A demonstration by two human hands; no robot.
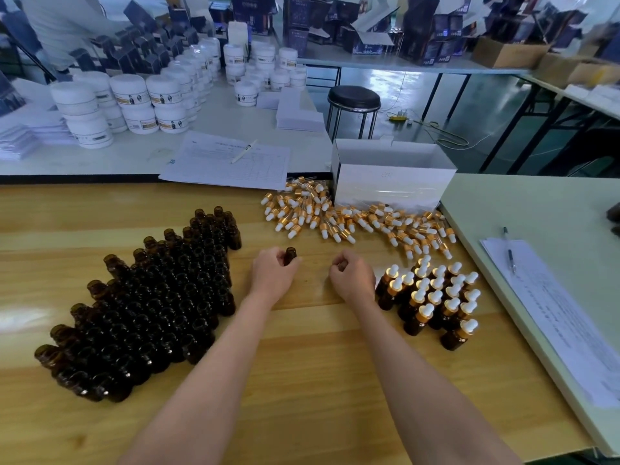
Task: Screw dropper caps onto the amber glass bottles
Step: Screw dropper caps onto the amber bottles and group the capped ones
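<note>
Gripping an uncapped bottle [290, 256] upright in the left hand [273, 275], fingers and thumb curled round its body, neck poking out above them. Held over the wooden table [302, 380], well to the near side of the white box [392, 177] and a little to its left.

Holding the right hand [352, 276] near the left one, straight out from the box's near face, fingers curled in toward the palm. Cannot tell whether anything sits inside them.

Heaped against the box's near face and left corner: a loose pile of dropper caps [352, 219], gold collars and white bulbs, lying every way. Nearer than that pile, out from the box's right half: a cluster of capped bottles [436, 297], standing upright just beside the right wrist. Well off to the near left of the box: a tight block of open bottles [144, 313], all upright, mouths bare.

Lying left of the box: a printed sheet [228, 162] with a pen [244, 151] across it. Further left and behind: stacked white jars [134, 102]. Directly behind the box: a black stool [354, 99]. Right of the box, on a pale green table [536, 203]: more paper [553, 313] with a second pen [510, 253] on it.
</note>
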